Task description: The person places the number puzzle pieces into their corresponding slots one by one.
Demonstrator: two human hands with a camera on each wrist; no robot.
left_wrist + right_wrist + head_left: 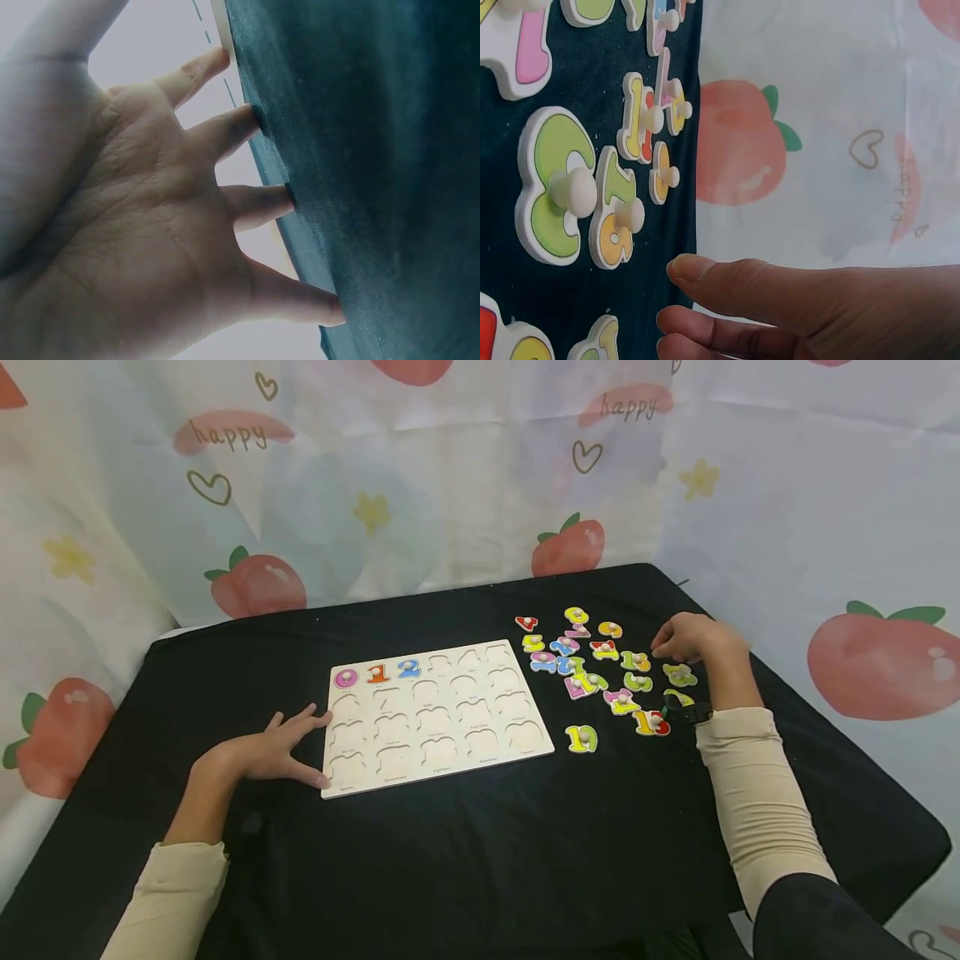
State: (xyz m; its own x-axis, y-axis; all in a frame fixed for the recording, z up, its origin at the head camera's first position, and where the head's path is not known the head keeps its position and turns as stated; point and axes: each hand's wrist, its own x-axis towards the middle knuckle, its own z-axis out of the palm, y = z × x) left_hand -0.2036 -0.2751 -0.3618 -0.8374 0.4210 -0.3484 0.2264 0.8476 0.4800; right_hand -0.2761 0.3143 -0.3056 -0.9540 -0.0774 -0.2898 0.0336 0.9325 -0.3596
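Note:
My left hand lies with fingers spread at the left edge of a pale wooden number puzzle board, its thumb and fingertips touching that edge. In the left wrist view the palm shows, with nothing gripped. Pieces 0, 1 and 2 sit in the board's top row. My right hand hovers at the right of loose knobbed number pieces, thumb and fingers apart and holding nothing. Near it, the right wrist view shows a green 3 piece and a green-and-orange 16 piece.
Loose pieces lie scattered and partly overlapping right of the board, with a yellow-green 19 piece nearest the front. Black cloth covers the table. A printed curtain hangs behind and beside it.

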